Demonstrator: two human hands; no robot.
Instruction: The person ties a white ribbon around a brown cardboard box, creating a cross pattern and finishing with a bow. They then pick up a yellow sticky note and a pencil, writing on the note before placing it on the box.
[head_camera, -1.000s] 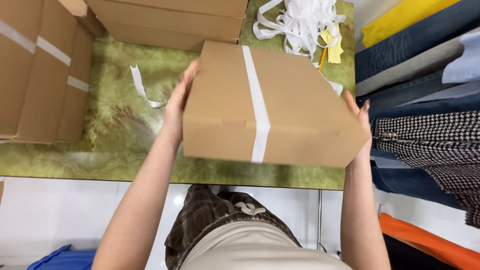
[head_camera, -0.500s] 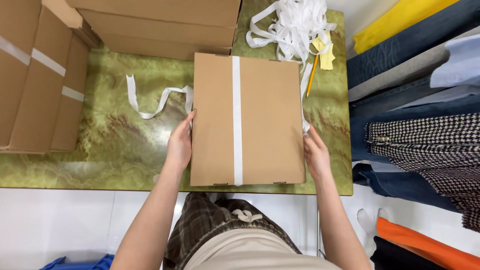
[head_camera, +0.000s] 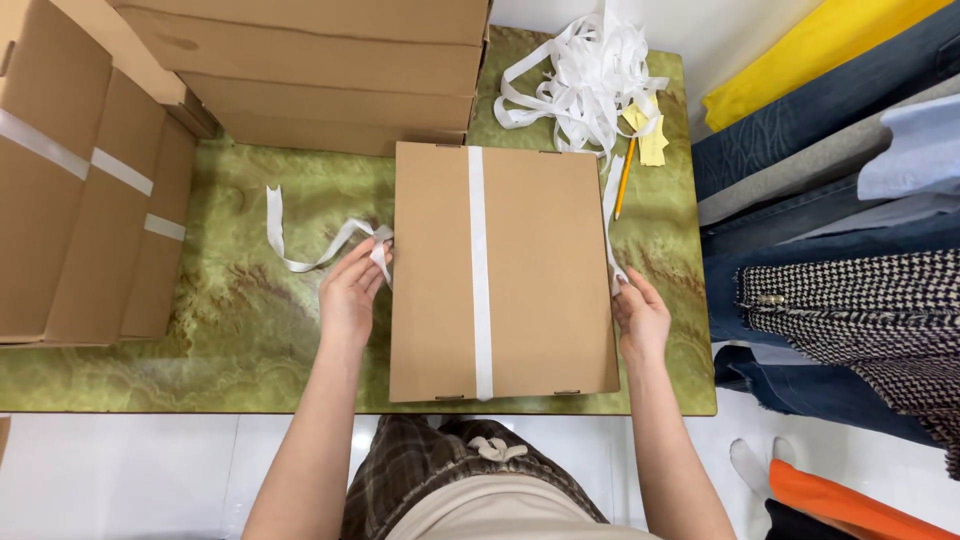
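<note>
Left hand (head_camera: 350, 295): fingertips pinched on the near end of a loose white strap (head_camera: 300, 245), just at the left edge of the flat cardboard box (head_camera: 500, 270). Right hand (head_camera: 640, 318): fingers curled together against the box's right edge, where another strap end (head_camera: 610, 225) hangs down the side; whether they pinch it I cannot tell.

Box lies flat on the green marbled table (head_camera: 230, 330), near its front edge, between both hands. One white band (head_camera: 478, 270) already runs lengthwise down the middle of the lid, so that binding looks done. Judgement: a crosswise strap is in hand and not yet closed, since its ends lie loose on either side.

Beyond: tangle of white strapping (head_camera: 590, 75), pencil (head_camera: 625, 178), yellow notes (head_camera: 650, 138) at the far right; stacked cartons (head_camera: 320, 70) behind; banded cartons (head_camera: 80, 190) at left.
</note>
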